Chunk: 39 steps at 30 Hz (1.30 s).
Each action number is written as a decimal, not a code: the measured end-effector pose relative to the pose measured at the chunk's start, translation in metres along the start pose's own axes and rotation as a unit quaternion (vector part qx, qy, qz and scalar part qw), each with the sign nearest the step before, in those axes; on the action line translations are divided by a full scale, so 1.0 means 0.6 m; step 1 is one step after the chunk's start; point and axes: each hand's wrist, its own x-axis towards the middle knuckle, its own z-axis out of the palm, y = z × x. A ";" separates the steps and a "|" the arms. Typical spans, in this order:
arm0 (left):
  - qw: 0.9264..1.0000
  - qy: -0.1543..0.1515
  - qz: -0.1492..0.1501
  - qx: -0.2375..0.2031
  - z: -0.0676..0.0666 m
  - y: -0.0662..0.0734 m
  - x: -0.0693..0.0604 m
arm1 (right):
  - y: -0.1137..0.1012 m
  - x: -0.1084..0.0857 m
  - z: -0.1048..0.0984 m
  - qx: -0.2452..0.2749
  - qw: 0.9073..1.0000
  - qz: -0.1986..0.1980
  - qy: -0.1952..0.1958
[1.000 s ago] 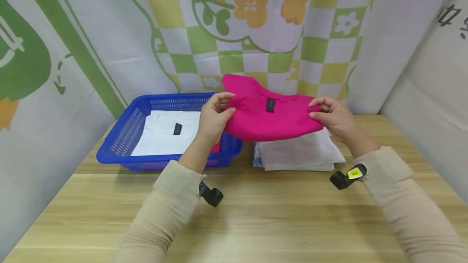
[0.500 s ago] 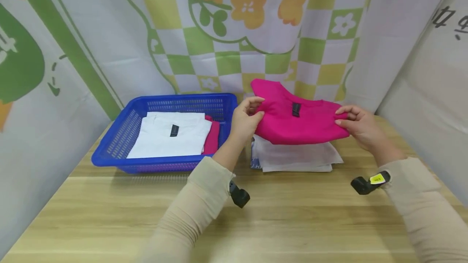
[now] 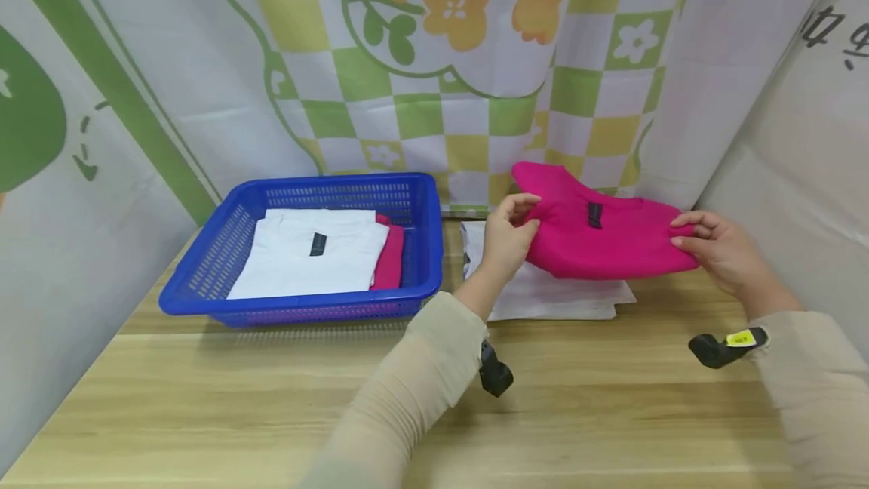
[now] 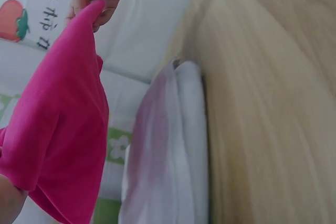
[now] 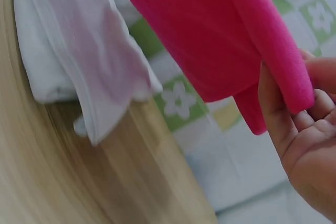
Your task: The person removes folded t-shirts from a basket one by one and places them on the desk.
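Pink shirt (image 3: 607, 244): long axis left–right, above white stack (image 3: 563, 296), apart; left hand (image 3: 507, 238), right hand (image 3: 725, 253) pinching opposite ends.

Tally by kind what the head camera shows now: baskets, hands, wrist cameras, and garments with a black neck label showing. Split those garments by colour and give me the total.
Blue basket: 1
Left hand and right hand: 2
Wrist cameras: 2
Labelled pink garment, held in both hands: 1
Labelled white garment, in the basket: 1
Total: 7
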 end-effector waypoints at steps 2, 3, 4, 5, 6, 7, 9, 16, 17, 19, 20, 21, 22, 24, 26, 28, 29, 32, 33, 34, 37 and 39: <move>1.000 -0.001 0.000 0.004 0.015 -0.005 -0.002 | -0.015 -0.016 0.011 -0.025 0.999 0.007 0.026; 1.000 -0.002 -0.003 0.006 0.022 -0.007 -0.003 | -0.017 -0.020 0.007 -0.026 0.999 0.011 0.031; 1.000 -0.004 -0.005 0.009 0.030 -0.009 -0.004 | -0.019 -0.025 0.004 -0.027 0.999 0.016 0.037; 1.000 -0.004 -0.007 0.012 0.038 -0.012 -0.006 | -0.020 -0.031 0.000 -0.030 0.998 0.021 0.045; 1.000 -0.006 -0.011 0.016 0.046 -0.013 -0.007 | -0.021 -0.036 -0.005 -0.034 0.998 0.025 0.051; 1.000 -0.008 -0.014 0.020 0.053 -0.015 -0.009 | -0.021 -0.041 -0.011 -0.039 0.997 0.029 0.056; 0.999 -0.010 -0.016 0.027 0.069 -0.017 -0.013 | -0.021 -0.051 -0.022 -0.047 0.996 0.033 0.062; 0.998 -0.037 -0.020 0.052 0.115 -0.026 -0.031 | -0.020 -0.083 -0.061 -0.106 0.989 0.048 0.087; 0.998 -0.041 -0.022 0.053 0.120 -0.029 -0.033 | -0.020 -0.087 -0.067 -0.124 0.986 0.058 0.094; 0.997 -0.048 -0.029 0.056 0.128 -0.033 -0.039 | -0.019 -0.094 -0.078 -0.169 0.976 0.082 0.106; 0.996 -0.050 -0.035 0.060 0.131 -0.036 -0.041 | -0.018 -0.097 -0.083 -0.194 0.970 0.096 0.109; 0.996 -0.052 -0.039 0.065 0.134 -0.038 -0.044 | -0.016 -0.101 -0.088 -0.220 0.963 0.109 0.113; 0.995 -0.055 -0.047 0.069 0.137 -0.039 -0.047 | -0.015 -0.104 -0.092 -0.242 0.956 0.121 0.114; 0.993 -0.063 -0.062 0.075 0.141 -0.041 -0.053 | -0.012 -0.110 -0.099 -0.271 0.946 0.137 0.115; 0.991 -0.073 -0.068 0.085 0.144 -0.043 -0.058 | -0.009 -0.116 -0.104 -0.285 0.941 0.143 0.117; 0.990 -0.084 -0.067 0.091 0.149 -0.042 -0.062 | -0.009 -0.123 -0.108 -0.285 0.941 0.140 0.120; 0.990 -0.088 -0.064 0.094 0.151 -0.041 -0.063 | -0.009 -0.126 -0.110 -0.279 0.943 0.135 0.122; 0.987 -0.106 -0.056 0.104 0.162 -0.035 -0.066 | -0.010 -0.136 -0.115 -0.265 0.950 0.106 0.131; 0.987 -0.111 -0.054 0.107 0.167 -0.033 -0.067 | -0.010 -0.140 -0.120 -0.260 0.951 0.096 0.134; 0.986 -0.116 -0.051 0.108 0.171 -0.031 -0.068 | -0.009 -0.144 -0.128 -0.260 0.951 0.091 0.138; 0.984 -0.127 -0.045 0.116 0.180 -0.029 -0.076 | 0.011 -0.156 -0.184 -0.283 0.941 0.088 0.161; 0.985 -0.125 -0.039 0.115 0.184 -0.032 -0.083 | 0.025 -0.164 -0.220 -0.296 0.935 0.098 0.171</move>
